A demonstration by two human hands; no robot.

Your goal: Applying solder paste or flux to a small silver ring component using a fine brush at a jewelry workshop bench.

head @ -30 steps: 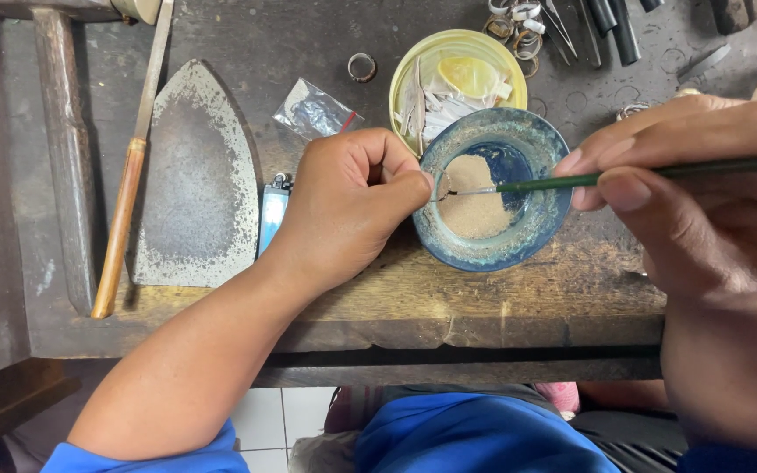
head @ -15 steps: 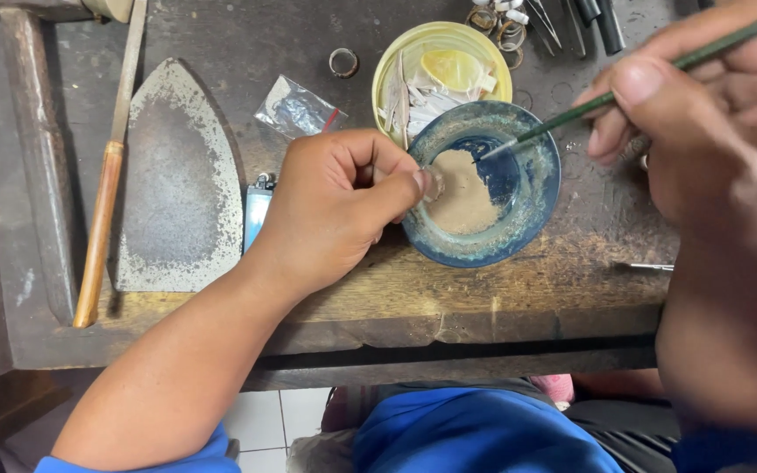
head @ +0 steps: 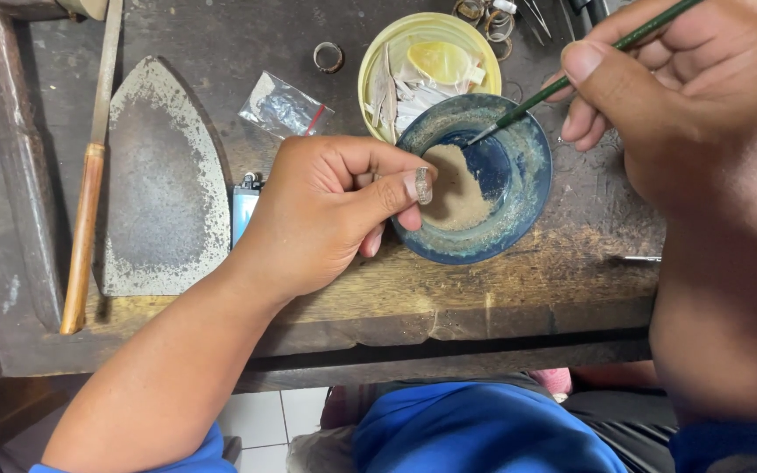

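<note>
A: Where is your left hand [head: 330,215] just now?

B: It rests on the wooden workbench [head: 501,293] near its front edge, fingers curled in narrow. Your thumb and forefinger pinch something small at the near-left rim of the blue dish [head: 519,188]; what it is, I cannot tell.

A: And your right hand [head: 685,105]?

B: It hangs above the bench's right side, closed on a thin green brush [head: 571,79] between thumb and fingers. The brush slants down and left, and its tip sits inside the dish, at the far side of the bowl, above the patch of tan paste [head: 453,188].

A: Where does the dish stand?

B: Near the front edge, about midway along the bench. Just behind it, touching or nearly so, stands a yellow bowl [head: 378,61] holding pale scraps.

A: What lies to the left of your hand?

B: A flat, pointed metal plate [head: 155,180], with a blue lighter [head: 245,206] between it and your wrist. A wooden-handled tool [head: 85,210] lies left of the plate. Behind your knuckles sit a small clear plastic bag [head: 284,107] and a metal ring [head: 328,57]. More rings [head: 484,17] lie toward the back edge.
</note>
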